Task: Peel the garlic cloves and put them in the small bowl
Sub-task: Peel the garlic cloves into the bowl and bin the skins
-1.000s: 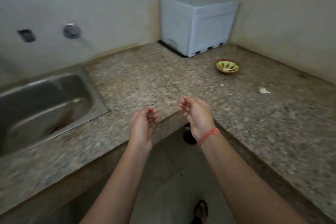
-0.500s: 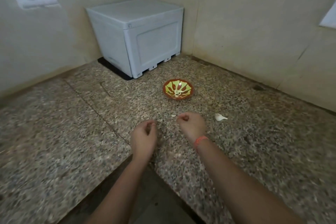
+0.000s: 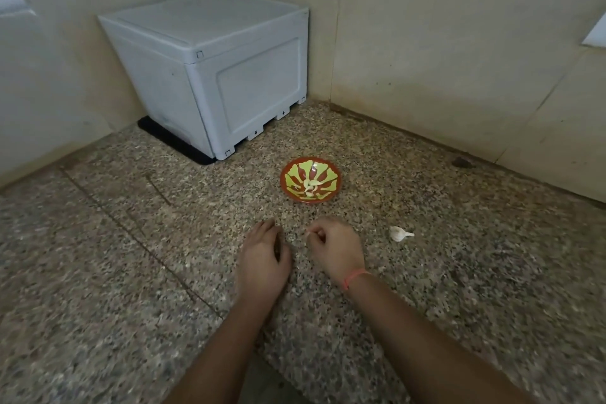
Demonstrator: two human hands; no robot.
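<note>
**Garlic piece (image 3: 398,233) could be forgotten on speckled counter (image 3: 131,272)**

Left hand (image 3: 264,259) lies fingers curled down, grip unclear; right hand (image 3: 336,248) pinches a pale bit (image 3: 308,233) (clove or skin, I cannot tell), which might slip. Bowl (image 3: 286,174), at twelve o'clock of the hands, holds peeled cloves (image 3: 310,188). The piece lies at three o'clock, easily overlooked.

No text, label, brand or number is legible anywhere.
</note>
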